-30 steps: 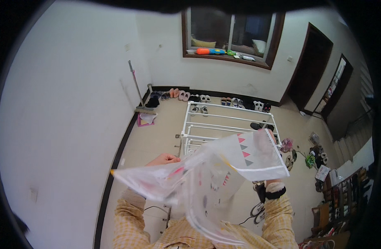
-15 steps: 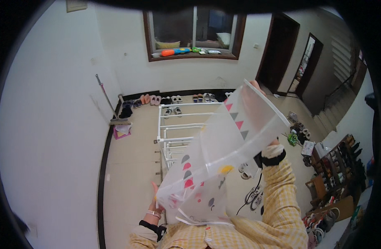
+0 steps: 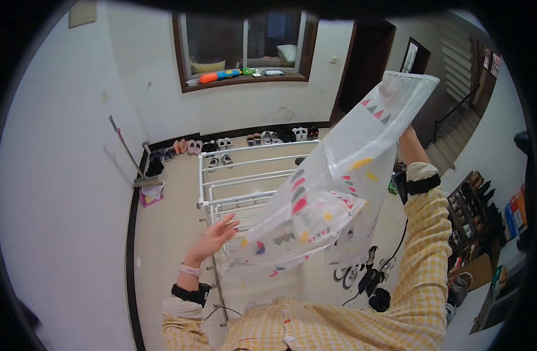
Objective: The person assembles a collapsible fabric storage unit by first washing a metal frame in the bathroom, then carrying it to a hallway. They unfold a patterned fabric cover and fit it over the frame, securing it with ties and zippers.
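Observation:
A translucent plastic cover point(image 3: 327, 175), printed with pink, grey and yellow shapes, hangs at a slant in front of me. My right hand point(image 3: 406, 139) is raised behind its upper right part and grips it; most of the fingers show only faintly through the plastic. By the lower left side of the cover is my left hand point(image 3: 214, 238), its fingers spread and holding nothing. Beyond and partly under the cover stands a white tubular rack frame point(image 3: 202, 205) with several crossbars.
Several pairs of shoes point(image 3: 195, 147) line the far wall. A broom point(image 3: 128, 149) leans at the left. To the right stands a full shoe rack point(image 3: 464, 205), near stairs point(image 3: 455, 131). A toy water gun point(image 3: 216, 76) lies on the windowsill. Shoes and a black cable point(image 3: 399, 245) lie on the floor.
My right hand has lifted the cover up and to the right, and it now hangs longer and more loosely. My left hand has come off its lower edge and risen, fingers spread. The view has shifted right.

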The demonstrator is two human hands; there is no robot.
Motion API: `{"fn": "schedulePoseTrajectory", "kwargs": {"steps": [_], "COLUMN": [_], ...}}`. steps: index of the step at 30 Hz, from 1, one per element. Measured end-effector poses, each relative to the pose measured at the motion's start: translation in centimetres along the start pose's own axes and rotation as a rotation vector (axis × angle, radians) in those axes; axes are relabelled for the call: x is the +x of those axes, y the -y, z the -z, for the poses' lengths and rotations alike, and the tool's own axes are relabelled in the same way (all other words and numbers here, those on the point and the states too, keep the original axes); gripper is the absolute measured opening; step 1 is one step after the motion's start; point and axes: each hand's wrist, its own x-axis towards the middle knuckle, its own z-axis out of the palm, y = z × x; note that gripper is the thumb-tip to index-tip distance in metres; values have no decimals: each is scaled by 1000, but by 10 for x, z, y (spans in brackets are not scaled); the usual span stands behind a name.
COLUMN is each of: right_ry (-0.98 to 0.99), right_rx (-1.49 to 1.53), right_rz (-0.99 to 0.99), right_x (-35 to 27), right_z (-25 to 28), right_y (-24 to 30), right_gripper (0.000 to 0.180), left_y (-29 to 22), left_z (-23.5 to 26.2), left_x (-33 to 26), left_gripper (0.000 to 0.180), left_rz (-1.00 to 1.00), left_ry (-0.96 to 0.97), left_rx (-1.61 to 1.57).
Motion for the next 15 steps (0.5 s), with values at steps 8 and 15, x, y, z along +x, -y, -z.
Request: {"fn": "schedulePoseTrajectory", "kwargs": {"steps": [8, 15], "right_ry": [11, 28], "right_rx": [202, 543], "right_rz": [-26, -236], "right_x": [-32, -33], "right_z": [45, 68], "right_y": [-10, -79], "right_gripper": [11, 14], "left_y": [63, -48], "left_z": [-70, 28], "left_x": [85, 119], "left_gripper": [61, 31], "left_rz": [-209, -534], "left_ry": [-282, -709], "left_rx": [930, 975]}}
